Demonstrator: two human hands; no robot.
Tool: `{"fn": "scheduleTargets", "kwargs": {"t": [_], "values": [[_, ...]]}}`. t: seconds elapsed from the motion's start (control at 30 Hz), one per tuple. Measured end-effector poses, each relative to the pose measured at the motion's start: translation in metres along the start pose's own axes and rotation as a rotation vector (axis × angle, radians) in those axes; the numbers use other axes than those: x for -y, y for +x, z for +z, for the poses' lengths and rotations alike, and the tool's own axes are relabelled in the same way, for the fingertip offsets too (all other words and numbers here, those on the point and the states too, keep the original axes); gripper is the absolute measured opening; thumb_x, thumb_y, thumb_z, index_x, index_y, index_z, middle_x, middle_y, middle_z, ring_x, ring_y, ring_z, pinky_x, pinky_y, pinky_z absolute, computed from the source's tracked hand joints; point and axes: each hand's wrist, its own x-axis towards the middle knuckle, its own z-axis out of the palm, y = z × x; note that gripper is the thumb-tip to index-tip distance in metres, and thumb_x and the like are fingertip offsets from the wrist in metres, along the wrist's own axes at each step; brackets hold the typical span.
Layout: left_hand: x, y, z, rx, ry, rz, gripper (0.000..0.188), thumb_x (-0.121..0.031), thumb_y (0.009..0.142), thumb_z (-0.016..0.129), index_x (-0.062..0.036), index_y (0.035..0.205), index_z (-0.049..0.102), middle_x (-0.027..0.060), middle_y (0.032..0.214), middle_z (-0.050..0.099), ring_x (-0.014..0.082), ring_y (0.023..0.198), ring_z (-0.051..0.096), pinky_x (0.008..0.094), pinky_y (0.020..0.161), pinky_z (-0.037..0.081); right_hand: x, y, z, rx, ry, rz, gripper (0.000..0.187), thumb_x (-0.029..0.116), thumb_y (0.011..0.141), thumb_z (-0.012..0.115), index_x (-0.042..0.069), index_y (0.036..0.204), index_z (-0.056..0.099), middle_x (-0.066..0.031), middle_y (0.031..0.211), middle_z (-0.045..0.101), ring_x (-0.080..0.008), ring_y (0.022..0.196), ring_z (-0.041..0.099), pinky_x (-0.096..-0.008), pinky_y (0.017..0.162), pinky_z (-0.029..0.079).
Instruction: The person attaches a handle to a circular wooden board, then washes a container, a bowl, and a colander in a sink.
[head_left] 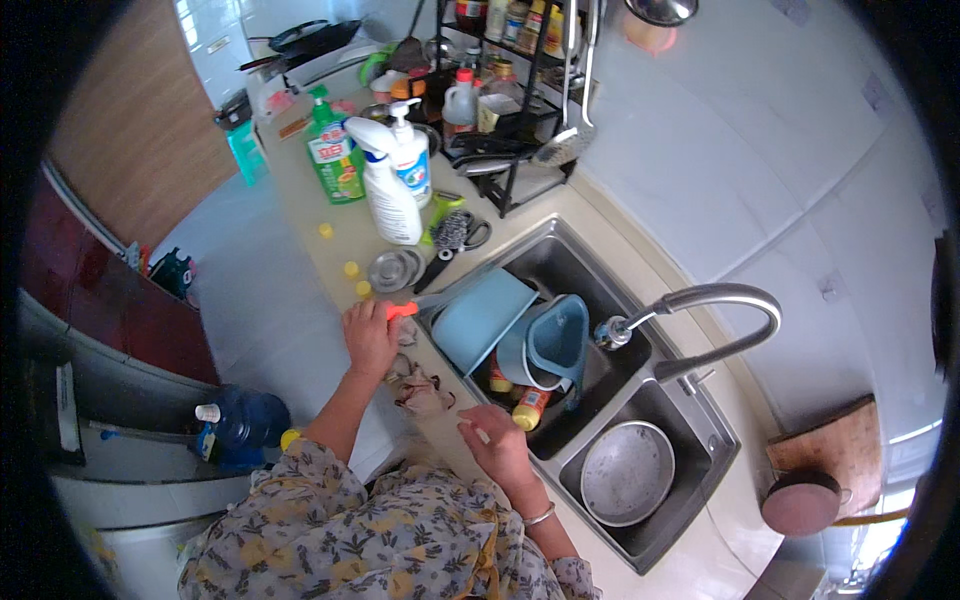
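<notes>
My left hand [370, 338] is closed at the counter's front edge, around an orange-handled tool [402, 310]. A greyish flat part runs from the handle toward the sink; its exact kind I cannot make out. My right hand [497, 445] hovers by the sink's front rim, fingers apart and slightly bent, with nothing visible in it. Between the hands, a crumpled, stained whitish cloth or bag [424, 392] lies on the edge. Inside the left sink basin, a light blue tub [485, 318] leans beside a blue-and-white container [556, 335]. A yellow-capped bottle [531, 408] lies near my right hand.
The curved faucet [728, 292] arches over the sink. A round metal pan [628, 474] sits in the right basin. Beyond my left hand stand a white spray bottle [392, 203], a green detergent bottle [334, 152], small metal lids [392, 270] and a black rack [510, 165].
</notes>
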Motion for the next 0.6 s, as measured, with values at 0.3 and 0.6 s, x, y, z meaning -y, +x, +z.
{"fn": "scheduleTargets", "kwargs": {"t": [0.3,0.6], "values": [[0.01,-0.061,-0.016,-0.045,-0.283,-0.359,0.029,-0.026,0.083,0.065,-0.0117,0.108,0.061,0.0108,0.092,0.063,0.031,0.079,0.063,0.0393,0.066,0.049,0.015,0.042,0.065,0.233,-0.225,-0.161,0.05,0.005,0.076,0.063,0.01,0.124,0.052,-0.0198,0.125,0.048,-0.0364,0.103,0.053,-0.0418,0.086,0.047],[0.044,-0.025,-0.007,0.164,-0.244,-0.351,0.025,-0.033,0.086,0.061,-0.0195,0.107,0.066,0.0088,0.092,0.066,0.0298,0.08,0.064,0.0397,0.064,0.05,-0.016,0.104,0.132,0.141,-0.377,-0.129,0.05,0.004,0.08,0.057,0.002,0.129,0.045,-0.0229,0.119,0.051,-0.0394,0.098,0.052,-0.0441,0.087,0.044]]}}
